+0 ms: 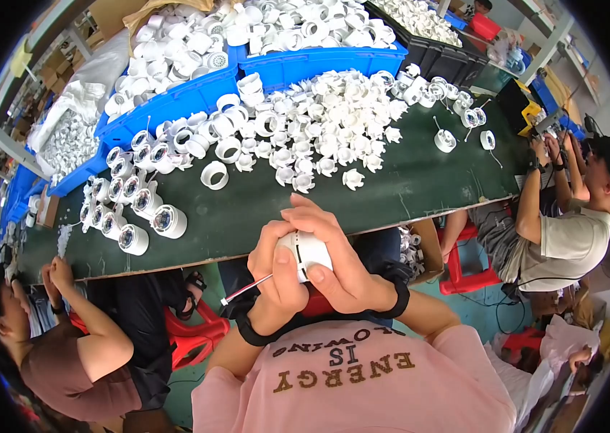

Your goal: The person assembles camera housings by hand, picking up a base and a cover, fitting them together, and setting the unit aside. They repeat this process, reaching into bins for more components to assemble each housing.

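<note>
Between my two hands, just off the table's near edge, is a white rounded housing (306, 250) with a dark slot along its side. My left hand (276, 268) closes round its left side, and a thin red, black and white wire (249, 287) with a small white plug sticks out past that hand. Fingers of my right hand (346, 270) wrap over the top and right side, the thumb pressed low on the shell. Left of my hands on the table stand several white cylindrical units (132, 239) with clear round lenses. Beyond my hands lies a heap of white pronged plastic rings (334, 126).
Blue bins (323, 61) full of white parts line the far side of the dark green table (406, 191), with a black bin (456, 61) at the right. Several wired pieces (445, 140) lie right. Co-workers sit left and right; a red stool (467, 263) and carton (429, 252) stand below.
</note>
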A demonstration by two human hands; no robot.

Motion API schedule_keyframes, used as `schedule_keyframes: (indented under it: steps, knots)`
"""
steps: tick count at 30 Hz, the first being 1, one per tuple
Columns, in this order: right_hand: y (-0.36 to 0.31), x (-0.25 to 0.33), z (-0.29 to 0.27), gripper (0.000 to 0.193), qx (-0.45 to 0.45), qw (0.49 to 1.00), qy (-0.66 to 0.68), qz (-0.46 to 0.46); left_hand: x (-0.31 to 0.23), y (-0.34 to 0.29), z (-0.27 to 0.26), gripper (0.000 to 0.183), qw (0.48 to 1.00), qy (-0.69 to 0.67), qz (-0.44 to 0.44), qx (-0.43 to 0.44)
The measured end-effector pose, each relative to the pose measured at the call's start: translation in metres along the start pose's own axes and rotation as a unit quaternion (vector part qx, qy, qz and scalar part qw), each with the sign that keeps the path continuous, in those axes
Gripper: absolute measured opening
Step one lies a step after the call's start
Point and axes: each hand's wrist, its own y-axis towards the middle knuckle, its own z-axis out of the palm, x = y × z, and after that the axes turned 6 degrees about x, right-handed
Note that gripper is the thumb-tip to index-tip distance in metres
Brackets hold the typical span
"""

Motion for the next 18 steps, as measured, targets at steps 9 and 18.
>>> schedule_keyframes:
  steps: [9,18]
  knots:
    - [0.007,-0.015,0.004,0.059,-0.001,0.992,-0.019,0.125,0.027,0.006,-0.003,0.036,0.997,0.031,-0.064,-0.008]
    - [-0.026,-0.074,-0.008,0.063,-0.273,0.903,0.208,0.260,0.061,0.015,0.014,0.088,0.952,0.048,-0.057,0.298]
